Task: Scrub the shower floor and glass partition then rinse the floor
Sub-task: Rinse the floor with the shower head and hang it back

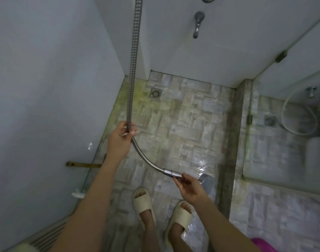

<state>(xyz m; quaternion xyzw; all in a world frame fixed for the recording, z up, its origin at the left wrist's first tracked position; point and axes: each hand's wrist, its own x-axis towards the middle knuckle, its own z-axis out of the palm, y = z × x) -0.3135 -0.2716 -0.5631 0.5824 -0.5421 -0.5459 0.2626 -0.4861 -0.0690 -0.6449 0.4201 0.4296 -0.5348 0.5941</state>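
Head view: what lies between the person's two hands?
In the head view, a curved stretch of metal shower hose runs from the left hand to the sprayer handle in the right hand.

No text, label, brand, number or sign can be read anywhere in the view.
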